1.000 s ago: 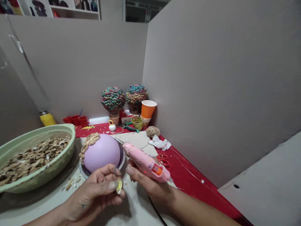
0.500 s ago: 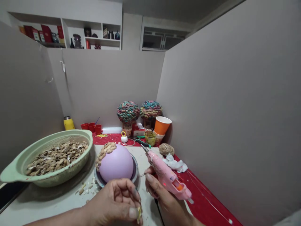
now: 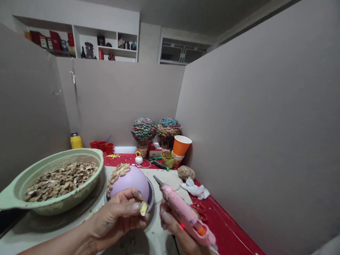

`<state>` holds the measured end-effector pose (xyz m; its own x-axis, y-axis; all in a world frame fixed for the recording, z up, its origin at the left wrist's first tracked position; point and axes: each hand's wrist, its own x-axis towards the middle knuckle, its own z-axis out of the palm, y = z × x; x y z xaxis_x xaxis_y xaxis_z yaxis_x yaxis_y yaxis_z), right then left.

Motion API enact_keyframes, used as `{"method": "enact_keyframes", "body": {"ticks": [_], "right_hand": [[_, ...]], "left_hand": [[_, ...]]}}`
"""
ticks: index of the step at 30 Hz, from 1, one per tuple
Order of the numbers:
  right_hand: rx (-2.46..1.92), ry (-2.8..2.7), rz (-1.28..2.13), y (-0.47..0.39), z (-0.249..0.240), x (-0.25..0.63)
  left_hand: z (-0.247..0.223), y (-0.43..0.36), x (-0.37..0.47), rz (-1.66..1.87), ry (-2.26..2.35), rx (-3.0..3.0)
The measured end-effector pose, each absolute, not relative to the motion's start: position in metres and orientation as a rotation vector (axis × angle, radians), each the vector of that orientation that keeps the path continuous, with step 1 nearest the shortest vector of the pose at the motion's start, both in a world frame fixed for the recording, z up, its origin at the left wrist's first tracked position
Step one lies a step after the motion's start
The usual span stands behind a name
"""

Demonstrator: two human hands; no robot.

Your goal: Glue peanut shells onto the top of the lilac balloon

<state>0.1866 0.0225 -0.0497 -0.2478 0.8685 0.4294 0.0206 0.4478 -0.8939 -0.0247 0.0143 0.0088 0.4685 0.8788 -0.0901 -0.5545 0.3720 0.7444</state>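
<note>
Lower centre, the balloon (image 3: 136, 179) appears light and burstable; lower right, the likely rigid glue gun (image 3: 183, 210) sits in the curled right hand (image 3: 175, 228); lower centre, the left hand (image 3: 119, 214), thumb closed to fingers, pinches a presumably brittle shell (image 3: 143, 209), best held by its rim.

Left forearm (image 3: 69, 236) bare; left hand (image 3: 115, 215) bears a small bluish mark (image 3: 107, 223), fingers (image 3: 139, 194) darkly smudged

We're seeing pink on the glue gun (image 3: 183, 212) (a patch of orange there too), yellow inside the shell (image 3: 143, 209), plain lilac across the balloon (image 3: 132, 180), pale green on the basket (image 3: 66, 204), and teal, pink and yellow banding the rightmost ball (image 3: 169, 127).
</note>
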Motion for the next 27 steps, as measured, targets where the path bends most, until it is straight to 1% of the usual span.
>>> {"method": "enact_keyframes", "body": {"ticks": [6, 11, 15, 21, 27], "right_hand": [[-0.734, -1.662, 0.878, 0.013, -0.025, 0.176], [-0.667, -1.712, 0.937, 0.018, -0.022, 0.171], [-0.67, -1.703, 1.07, 0.023, -0.024, 0.169], [-0.652, -1.692, 1.182, 0.023, -0.021, 0.164], [-0.683, -1.721, 1.091, 0.022, -0.019, 0.162]], "left_hand": [[0.008, 0.016, -0.025, 0.955, 0.531, 0.705], [0.002, 0.014, -0.02, 0.956, 0.579, 0.784], [-0.001, 0.011, -0.017, 0.967, 0.62, 0.901], [-0.007, 0.01, -0.018, 1.05, 0.733, 1.073], [-0.009, 0.011, -0.017, 1.109, 0.787, 1.14]]}}
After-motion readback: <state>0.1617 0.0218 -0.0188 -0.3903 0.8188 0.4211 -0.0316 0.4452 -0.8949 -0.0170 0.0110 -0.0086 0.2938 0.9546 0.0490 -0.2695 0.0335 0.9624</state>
